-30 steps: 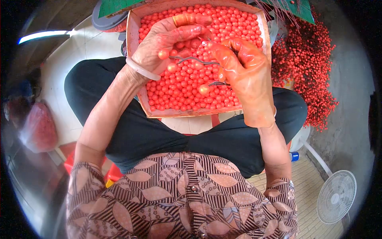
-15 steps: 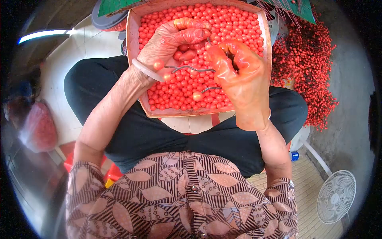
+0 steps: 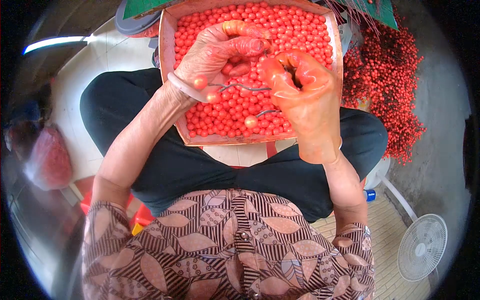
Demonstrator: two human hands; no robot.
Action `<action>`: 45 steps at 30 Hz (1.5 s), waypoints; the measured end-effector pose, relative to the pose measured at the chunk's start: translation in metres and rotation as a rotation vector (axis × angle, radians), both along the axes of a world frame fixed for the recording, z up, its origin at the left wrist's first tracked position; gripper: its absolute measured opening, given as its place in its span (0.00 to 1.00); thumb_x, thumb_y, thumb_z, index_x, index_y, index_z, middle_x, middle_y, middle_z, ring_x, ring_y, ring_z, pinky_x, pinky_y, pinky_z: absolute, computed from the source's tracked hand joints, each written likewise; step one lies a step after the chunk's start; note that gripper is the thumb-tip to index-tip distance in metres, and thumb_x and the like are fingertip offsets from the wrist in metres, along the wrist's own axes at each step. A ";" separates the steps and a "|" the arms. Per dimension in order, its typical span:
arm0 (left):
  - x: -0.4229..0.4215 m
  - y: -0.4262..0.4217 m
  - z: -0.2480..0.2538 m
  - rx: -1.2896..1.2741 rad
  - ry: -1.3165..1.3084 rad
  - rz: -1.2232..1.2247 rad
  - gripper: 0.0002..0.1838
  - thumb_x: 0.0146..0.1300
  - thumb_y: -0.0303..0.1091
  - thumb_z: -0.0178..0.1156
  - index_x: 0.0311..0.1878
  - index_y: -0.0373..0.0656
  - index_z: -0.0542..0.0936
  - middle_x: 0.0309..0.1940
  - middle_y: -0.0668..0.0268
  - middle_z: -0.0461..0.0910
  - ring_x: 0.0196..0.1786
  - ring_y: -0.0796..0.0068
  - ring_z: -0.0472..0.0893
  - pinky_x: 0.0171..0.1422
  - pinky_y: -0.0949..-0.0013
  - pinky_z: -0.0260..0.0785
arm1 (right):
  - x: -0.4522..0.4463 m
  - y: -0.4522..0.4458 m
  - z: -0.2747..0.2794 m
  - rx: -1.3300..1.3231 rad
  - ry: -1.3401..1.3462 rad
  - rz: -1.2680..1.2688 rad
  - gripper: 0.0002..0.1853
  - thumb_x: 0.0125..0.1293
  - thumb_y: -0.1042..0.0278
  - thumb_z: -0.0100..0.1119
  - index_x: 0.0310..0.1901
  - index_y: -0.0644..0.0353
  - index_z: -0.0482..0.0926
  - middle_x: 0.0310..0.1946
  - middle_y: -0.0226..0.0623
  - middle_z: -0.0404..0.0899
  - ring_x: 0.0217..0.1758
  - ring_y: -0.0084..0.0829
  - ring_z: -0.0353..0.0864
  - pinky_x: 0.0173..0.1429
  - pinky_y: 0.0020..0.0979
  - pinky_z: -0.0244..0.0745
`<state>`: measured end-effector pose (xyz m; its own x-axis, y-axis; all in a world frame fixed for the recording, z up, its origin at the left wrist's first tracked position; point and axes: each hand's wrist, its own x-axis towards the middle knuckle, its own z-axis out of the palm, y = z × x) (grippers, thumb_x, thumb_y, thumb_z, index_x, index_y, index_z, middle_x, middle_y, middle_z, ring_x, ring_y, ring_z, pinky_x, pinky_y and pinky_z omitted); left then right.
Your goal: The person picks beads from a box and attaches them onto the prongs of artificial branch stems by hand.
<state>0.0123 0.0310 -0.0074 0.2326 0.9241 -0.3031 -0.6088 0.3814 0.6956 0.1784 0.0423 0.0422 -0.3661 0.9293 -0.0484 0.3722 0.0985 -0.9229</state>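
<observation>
My left hand (image 3: 215,55) is bare, stained red, and wears a white bangle. Its fingers are curled, with thumb and forefinger close together and a few red artificial berries (image 3: 228,68) in the hollow of the palm. Close on its right, my right hand (image 3: 307,100), in a red-smeared rubber glove, is closed on a dark wire stem (image 3: 245,87). The stem's branches stick out to the left, tipped with orange-red berries (image 3: 251,121). Both hands are above a shallow box (image 3: 240,140) filled with loose red berries (image 3: 220,117). The fingertips partly hide what lies between them.
A large heap of red-berried branches (image 3: 387,95) lies to the right of the box. A white fan (image 3: 422,247) stands at lower right, and a plastic bag of red stuff (image 3: 50,160) sits at far left. A green surface (image 3: 142,7) borders the box's top edge.
My left thumb and forefinger have shifted slightly right. My right hand has turned a little, and the stem's lower berry has moved slightly right. Both hands stay over the box.
</observation>
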 end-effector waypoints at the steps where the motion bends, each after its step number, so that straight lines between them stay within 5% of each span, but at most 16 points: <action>1: -0.002 0.000 0.000 0.005 -0.013 -0.005 0.07 0.58 0.27 0.57 0.40 0.42 0.77 0.38 0.66 0.79 0.22 0.89 0.69 0.19 0.86 0.52 | 0.000 0.000 0.000 -0.013 -0.007 -0.013 0.05 0.52 0.76 0.57 0.24 0.66 0.72 0.15 0.42 0.72 0.18 0.27 0.72 0.25 0.28 0.65; 19: 0.009 -0.005 -0.003 0.019 0.003 0.117 0.07 0.57 0.25 0.56 0.39 0.41 0.77 0.33 0.67 0.79 0.20 0.88 0.69 0.19 0.87 0.56 | -0.002 0.002 -0.003 -0.101 0.104 -0.080 0.07 0.54 0.74 0.58 0.24 0.66 0.72 0.14 0.31 0.68 0.19 0.14 0.64 0.22 0.23 0.61; 27: 0.008 -0.003 -0.007 0.057 0.040 0.097 0.06 0.57 0.23 0.56 0.37 0.41 0.78 0.32 0.66 0.79 0.17 0.87 0.66 0.18 0.85 0.53 | -0.002 0.004 0.007 -0.351 0.047 -0.066 0.08 0.55 0.72 0.56 0.22 0.64 0.70 0.14 0.23 0.64 0.20 0.12 0.59 0.23 0.21 0.56; 34: 0.007 -0.004 -0.018 0.061 0.036 0.063 0.07 0.59 0.25 0.55 0.40 0.40 0.76 0.39 0.65 0.78 0.34 0.79 0.78 0.37 0.80 0.72 | -0.003 0.008 0.006 -0.371 -0.021 -0.056 0.09 0.54 0.70 0.56 0.21 0.63 0.70 0.15 0.23 0.64 0.20 0.13 0.58 0.23 0.22 0.55; 36: 0.004 -0.004 -0.018 0.093 -0.054 0.028 0.08 0.59 0.27 0.55 0.42 0.39 0.75 0.41 0.65 0.77 0.39 0.77 0.78 0.43 0.78 0.74 | -0.001 0.009 0.000 -0.390 0.019 -0.067 0.08 0.56 0.69 0.56 0.23 0.63 0.72 0.16 0.24 0.67 0.20 0.13 0.61 0.24 0.21 0.57; 43: -0.019 0.009 -0.014 0.140 0.007 -0.071 0.14 0.59 0.36 0.57 0.46 0.39 0.74 0.43 0.66 0.77 0.28 0.91 0.72 0.36 0.84 0.71 | 0.015 0.017 -0.005 -0.697 0.484 0.108 0.13 0.61 0.60 0.53 0.38 0.63 0.76 0.30 0.33 0.77 0.29 0.22 0.75 0.34 0.24 0.71; 45: -0.017 0.013 -0.016 0.097 0.126 0.092 0.17 0.59 0.39 0.57 0.47 0.38 0.74 0.42 0.66 0.78 0.25 0.91 0.70 0.35 0.83 0.70 | 0.020 0.018 -0.006 -0.794 0.585 0.138 0.15 0.62 0.59 0.52 0.40 0.63 0.76 0.34 0.36 0.78 0.33 0.25 0.77 0.37 0.25 0.74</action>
